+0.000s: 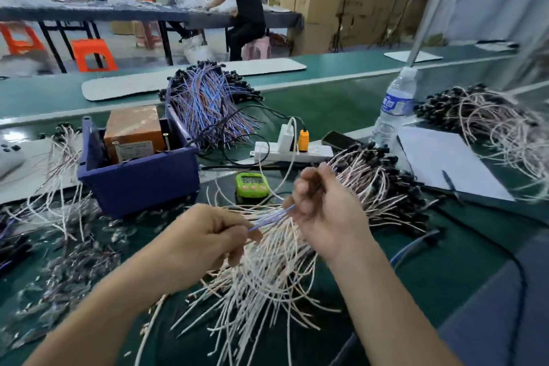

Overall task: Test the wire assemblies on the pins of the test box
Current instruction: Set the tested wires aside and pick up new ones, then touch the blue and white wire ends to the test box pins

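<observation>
My left hand [208,235] and my right hand [323,211] hold a thin blue wire [271,218] stretched between them, each pinching one end, above a loose heap of white wire assemblies [267,276] on the green bench. The fingers of both hands are curled. The orange test box [133,131] sits inside a dark blue bin [139,181] to the upper left, with two upright metal pins [168,142] on its near edge. Neither hand is close to the pins.
A bundle of blue and brown wires [208,101] lies behind the bin. More white assemblies with black plugs [383,175] pile up at right. A green timer [252,184], a power strip [291,151], a water bottle [393,110], a phone and white paper [445,163] stand nearby. Two people sit far back.
</observation>
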{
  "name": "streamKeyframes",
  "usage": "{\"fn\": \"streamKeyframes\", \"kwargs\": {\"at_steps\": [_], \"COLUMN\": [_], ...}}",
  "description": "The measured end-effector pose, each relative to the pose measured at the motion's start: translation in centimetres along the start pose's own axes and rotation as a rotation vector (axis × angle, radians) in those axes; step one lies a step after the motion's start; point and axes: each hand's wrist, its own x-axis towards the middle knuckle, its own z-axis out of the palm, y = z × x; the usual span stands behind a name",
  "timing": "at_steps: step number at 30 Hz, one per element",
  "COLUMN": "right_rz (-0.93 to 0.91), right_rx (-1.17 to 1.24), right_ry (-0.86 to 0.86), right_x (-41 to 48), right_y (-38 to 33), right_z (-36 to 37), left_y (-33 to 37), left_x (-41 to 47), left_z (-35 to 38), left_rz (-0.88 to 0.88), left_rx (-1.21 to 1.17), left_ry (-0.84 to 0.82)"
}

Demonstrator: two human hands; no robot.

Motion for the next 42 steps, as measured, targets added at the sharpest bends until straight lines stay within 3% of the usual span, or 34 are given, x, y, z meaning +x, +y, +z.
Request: {"fn": "streamKeyframes", "kwargs": {"at_steps": [4,8,11,16,20,25,29,32,42], "right_rz": [-0.215,-0.329,-0.316,-0.149,-0.098,-0.137,-0.17,-0.201,-0.339], "right_rx": [-0.335,-0.856,-1.309,-1.749,-1.884,-1.921,-1.947,-1.936,-1.822], "right_ry": [0.102,0.389,0.646,0.911,0.951,0.954,0.947,0.859,0.13], "right_x": [-1.1,-2.2,-2.8,-2.7,-1.9,-1.3,-2.3,-3.4,-3.4], "right_y": [-4.0,-7.1,-9.0,-10.2,-9.4,-8.4,-8.1,-6.8,1.2], "right_z": [-4.2,-9.0,-11.8,-15.6,-18.0,-19.2,-18.4,-16.0,-3.5], "left_y": [1.8,4.2,6.1,6.9,5.5,4.4,4.8,5.4,5.3], "left_x": [0.3,0.5,0.9,1.9,2.4,2.4,2.4,2.3,1.0], "left_z": [1.7,5.0,8.3,12.5,14.5,15.2,15.1,14.3,6.0], "left_rz": [0.04,0.044,0.025,0.053,0.038,0.117,0.379,0.313,0.102], "left_rx": [0.029,0.281,0.469,0.551,0.603,0.912,1.312,1.231,0.763], "left_ry": [-0.084,-0.291,-0.435,-0.365,-0.237,-0.079,-0.05,0.031,0.385]}}
